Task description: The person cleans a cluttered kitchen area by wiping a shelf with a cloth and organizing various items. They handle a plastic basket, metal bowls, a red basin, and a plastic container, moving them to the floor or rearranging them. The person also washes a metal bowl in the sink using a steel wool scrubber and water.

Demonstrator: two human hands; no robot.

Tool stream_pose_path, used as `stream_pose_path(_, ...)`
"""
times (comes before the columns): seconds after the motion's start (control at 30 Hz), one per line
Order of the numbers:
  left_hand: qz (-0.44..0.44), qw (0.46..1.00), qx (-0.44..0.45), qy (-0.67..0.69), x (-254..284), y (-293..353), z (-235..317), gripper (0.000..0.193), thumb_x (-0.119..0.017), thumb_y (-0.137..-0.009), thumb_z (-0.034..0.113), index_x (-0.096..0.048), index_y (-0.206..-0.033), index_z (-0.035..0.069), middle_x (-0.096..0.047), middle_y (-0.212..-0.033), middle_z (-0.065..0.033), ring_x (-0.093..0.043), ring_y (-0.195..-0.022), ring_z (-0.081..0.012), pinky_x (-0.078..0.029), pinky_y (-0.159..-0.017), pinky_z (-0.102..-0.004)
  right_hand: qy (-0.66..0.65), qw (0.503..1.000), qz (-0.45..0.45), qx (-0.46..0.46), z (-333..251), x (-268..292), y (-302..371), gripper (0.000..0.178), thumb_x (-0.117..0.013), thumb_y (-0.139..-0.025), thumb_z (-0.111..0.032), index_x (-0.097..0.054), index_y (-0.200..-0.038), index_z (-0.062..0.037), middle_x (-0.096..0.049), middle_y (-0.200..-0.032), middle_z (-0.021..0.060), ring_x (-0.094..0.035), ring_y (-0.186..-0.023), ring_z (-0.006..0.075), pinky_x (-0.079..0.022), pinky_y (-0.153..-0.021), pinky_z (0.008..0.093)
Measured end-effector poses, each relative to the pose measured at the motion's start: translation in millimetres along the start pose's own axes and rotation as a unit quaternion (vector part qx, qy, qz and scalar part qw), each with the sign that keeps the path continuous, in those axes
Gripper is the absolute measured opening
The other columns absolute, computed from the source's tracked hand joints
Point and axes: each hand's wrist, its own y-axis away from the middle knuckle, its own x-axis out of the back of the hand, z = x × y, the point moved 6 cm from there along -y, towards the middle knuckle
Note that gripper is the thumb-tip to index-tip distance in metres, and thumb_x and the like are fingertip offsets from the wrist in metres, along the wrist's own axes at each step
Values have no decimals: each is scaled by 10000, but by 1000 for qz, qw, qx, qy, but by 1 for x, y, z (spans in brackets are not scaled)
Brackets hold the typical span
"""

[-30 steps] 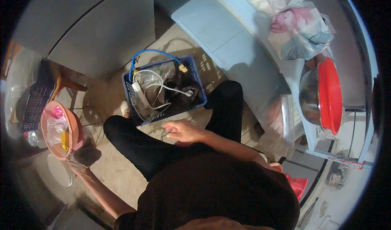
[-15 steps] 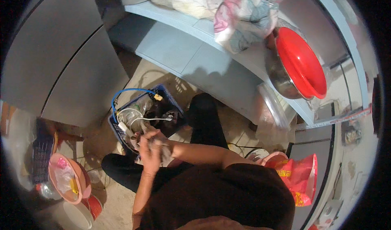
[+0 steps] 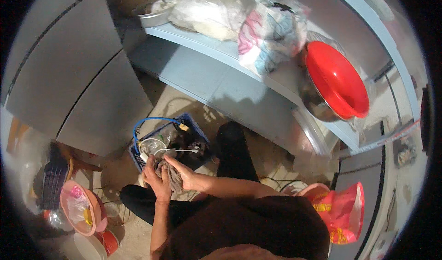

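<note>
Shelving [image 3: 216, 52] runs above the blue crate [image 3: 195, 127], which sits on the floor and holds a clear jar [image 3: 151, 146] and cables. Just below the crate we grip a grey rag [image 3: 172, 176] between both hands, left hand [image 3: 155, 179] and right hand [image 3: 186, 176] curled around it. We judge it soft, light and limp: bunch it mid-fold.

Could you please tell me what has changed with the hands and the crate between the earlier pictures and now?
A second ago the left hand reached out to the pink basin while the right hand hovered alone. Now both have come together and grip a grey cloth over the blue crate. The crate and the red bowl stayed put.
</note>
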Motion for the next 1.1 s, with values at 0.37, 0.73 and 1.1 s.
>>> stream_pose_path(0.37,-194,915,175,307,-46,15,-39,471,-455,-951,386,-479,-1244,18,-585,-1065,-113,-547,-951,-207,-422,-856,-311,121,991,-20,53,-25,27,15,240,-625,-863,-269,-600,-1048,-117,-632,-1013,14,-597,-945,135,-477,-820,315)
stream_pose_path(0.73,-98,804,432,397,-69,53,-154,437,-503,-906,447,-570,-1094,58,-588,-949,-51,-569,-774,-163,-465,-661,-318,11,996,33,81,-73,56,28,333,-583,-877,-392,-616,-1061,-116,-644,-1049,28,-609,-977,236,-487,-835,405)
stream_pose_path(1.1,-34,786,455,417,-88,66,-242,412,-553,-879,391,-550,-1130,65,-628,-968,-63,-555,-702,-147,-436,-573,-270,-31,999,5,26,-121,126,-8,314,-590,-808,-308,-626,-1000,-63,-637,-950,97,-603,-802,311,-506,-726,463)
